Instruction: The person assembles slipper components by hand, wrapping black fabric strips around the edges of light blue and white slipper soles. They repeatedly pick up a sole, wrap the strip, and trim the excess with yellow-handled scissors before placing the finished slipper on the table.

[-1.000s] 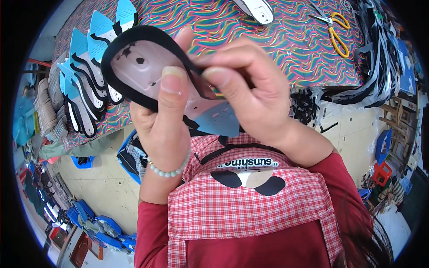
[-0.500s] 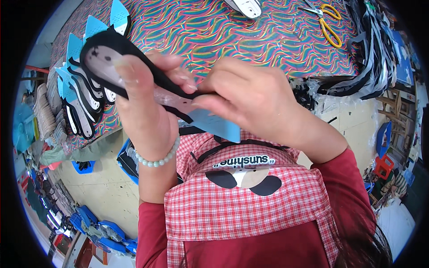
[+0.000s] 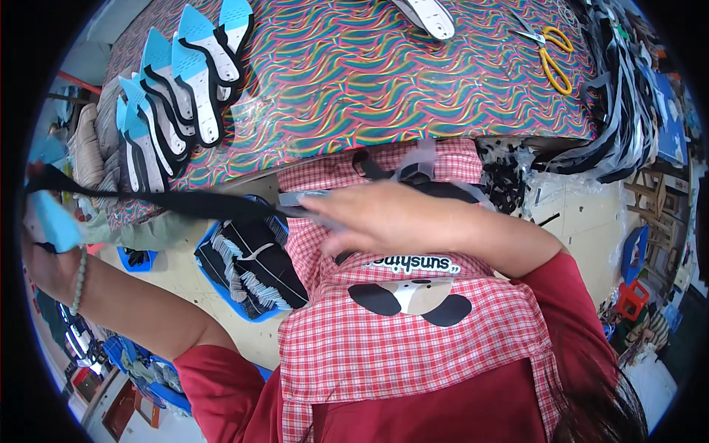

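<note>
At the far left rim my left hand point(image 3: 52, 262), with a beaded bracelet on its wrist, is closed on a shoe insole. The blue end of the insole point(image 3: 59, 221) shows; the rest is cut off or dark at the picture's edge. From there a long black fabric strip point(image 3: 170, 205) stretches across to my right hand point(image 3: 377, 218). The strip turns greyish near the right fingers, which are pressed together on it, slightly blurred, above my lap. More black and grey strips point(image 3: 421, 166) lie over the red checked apron point(image 3: 413, 354).
Several blue-tipped insoles with black edging point(image 3: 196, 74) lie at the table's left. Yellow-handled scissors point(image 3: 550, 59) and a pale insole point(image 3: 428, 16) lie farther back. Strips hang at the right corner point(image 3: 613, 111). A blue bin point(image 3: 247, 266) of dark pieces stands on the floor.
My left hand has swung far left with the insole, away from my right hand. The black strip now spans the gap between them. The right hand has moved slightly left and lower.
</note>
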Demonstrator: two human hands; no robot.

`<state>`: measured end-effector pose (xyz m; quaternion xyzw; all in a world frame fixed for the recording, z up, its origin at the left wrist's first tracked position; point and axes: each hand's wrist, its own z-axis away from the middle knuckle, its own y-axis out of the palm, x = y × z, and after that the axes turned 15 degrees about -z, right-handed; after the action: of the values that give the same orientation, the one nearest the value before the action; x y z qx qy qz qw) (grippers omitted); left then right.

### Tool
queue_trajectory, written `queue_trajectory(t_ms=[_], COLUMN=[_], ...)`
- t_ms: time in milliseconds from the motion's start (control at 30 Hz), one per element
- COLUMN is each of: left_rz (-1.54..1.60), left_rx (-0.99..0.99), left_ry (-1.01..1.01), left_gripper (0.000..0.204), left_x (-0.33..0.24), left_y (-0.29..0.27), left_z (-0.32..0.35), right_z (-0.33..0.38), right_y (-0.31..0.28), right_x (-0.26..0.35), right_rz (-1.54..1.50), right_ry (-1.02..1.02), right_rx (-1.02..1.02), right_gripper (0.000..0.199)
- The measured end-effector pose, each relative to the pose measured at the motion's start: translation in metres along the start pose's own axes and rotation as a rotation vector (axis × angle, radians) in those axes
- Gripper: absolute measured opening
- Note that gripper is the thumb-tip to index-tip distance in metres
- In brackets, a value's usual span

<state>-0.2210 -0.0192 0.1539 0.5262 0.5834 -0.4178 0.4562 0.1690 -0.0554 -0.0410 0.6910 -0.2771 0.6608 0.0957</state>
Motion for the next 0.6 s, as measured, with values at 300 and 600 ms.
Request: queue_trajectory(t_ms=[300, 600], left_rz=[-0.118, -0.111], left_rx=[0.218, -0.041], left_ry=[-0.155, -0.198], left_gripper=[0.041, 0.027], left_x=[0.126, 0.135], left_y=[0.211, 0.247], left_z=[0.069, 0.078], right_z=[-0.013, 0.010], right_y=[-0.042, -0.038], right_x=[0.026, -0.004], right_rz=[-0.682, -0.267], right_ry=[0.177, 0.015], right_rx=[-0.486, -0.620], right_gripper=[0.038, 0.016])
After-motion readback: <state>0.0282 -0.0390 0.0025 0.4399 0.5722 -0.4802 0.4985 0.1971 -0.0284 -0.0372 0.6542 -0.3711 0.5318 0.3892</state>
